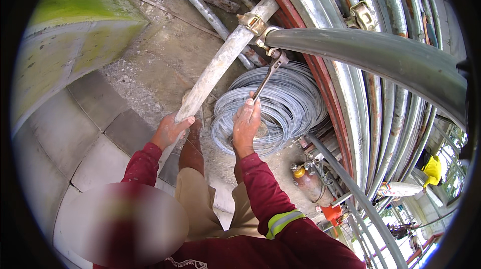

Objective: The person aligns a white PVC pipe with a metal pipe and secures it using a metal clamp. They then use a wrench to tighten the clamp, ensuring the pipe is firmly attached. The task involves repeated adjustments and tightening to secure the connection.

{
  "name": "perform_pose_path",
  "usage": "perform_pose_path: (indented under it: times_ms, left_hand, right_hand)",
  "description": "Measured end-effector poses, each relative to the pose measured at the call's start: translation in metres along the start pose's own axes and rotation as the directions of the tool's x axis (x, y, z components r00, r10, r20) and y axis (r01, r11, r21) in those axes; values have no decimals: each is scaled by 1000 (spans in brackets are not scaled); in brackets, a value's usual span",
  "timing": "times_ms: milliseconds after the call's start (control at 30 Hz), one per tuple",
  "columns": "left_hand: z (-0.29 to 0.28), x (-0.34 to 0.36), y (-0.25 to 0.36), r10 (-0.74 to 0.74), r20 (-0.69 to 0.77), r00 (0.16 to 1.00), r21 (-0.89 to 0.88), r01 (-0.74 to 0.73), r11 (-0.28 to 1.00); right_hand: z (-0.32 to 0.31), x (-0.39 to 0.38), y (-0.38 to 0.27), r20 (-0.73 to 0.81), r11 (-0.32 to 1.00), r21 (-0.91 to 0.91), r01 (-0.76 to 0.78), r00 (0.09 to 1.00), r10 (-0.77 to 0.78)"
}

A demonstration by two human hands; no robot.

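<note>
My left hand (173, 131) is wrapped round the lower part of a pale, weathered pipe (215, 71) that runs diagonally upward. My right hand (245, 123) grips the handle of a metal ratchet wrench (268, 78), whose head sits at the fittings of a coupler clamp (253, 24) near the pipe's upper end. A long grey pipe (366, 58) meets the clamp and extends to the right. Below the wrench lies a large coil of galvanised wire (300, 98).
A green-stained concrete block (75, 53) and grey tiles (70, 118) are at left. Curved stacked pipes (398, 108) and a red beam (325, 93) run along the right. A gas cylinder (313, 186) stands lower right. Another person in yellow (431, 168) is at far right.
</note>
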State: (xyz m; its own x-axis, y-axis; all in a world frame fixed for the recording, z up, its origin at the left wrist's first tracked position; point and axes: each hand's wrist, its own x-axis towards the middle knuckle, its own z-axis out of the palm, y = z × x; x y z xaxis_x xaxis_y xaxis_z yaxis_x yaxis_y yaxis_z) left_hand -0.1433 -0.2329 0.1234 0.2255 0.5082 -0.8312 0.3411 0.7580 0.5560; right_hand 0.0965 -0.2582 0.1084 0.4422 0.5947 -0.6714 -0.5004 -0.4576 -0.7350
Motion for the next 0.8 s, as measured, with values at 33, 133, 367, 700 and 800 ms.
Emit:
perform_pose_path:
  times_ms: [33,133,367,700,800]
  left_hand:
    - [0,0,-1,-23,0,1000,3,23,1000]
    - [1,-3,1,-91,15,996,34,90,995]
    - [-13,-5,-17,-71,-50,996,108,76,991]
    - [-4,-15,8,-64,-33,997,22,65,998]
    - [-4,-9,2,-100,-14,995,41,100,994]
  right_hand:
    - [3,1,3,-4,1000,28,10,1000,-10]
    - [12,-3,-7,10,999,-38,7,1000,-7]
    - [-16,12,-221,414,727,470,-500,853,318]
    - [-13,20,-242,239,912,289,-292,944,227]
    - [-20,38,-249,283,928,275,-253,943,173]
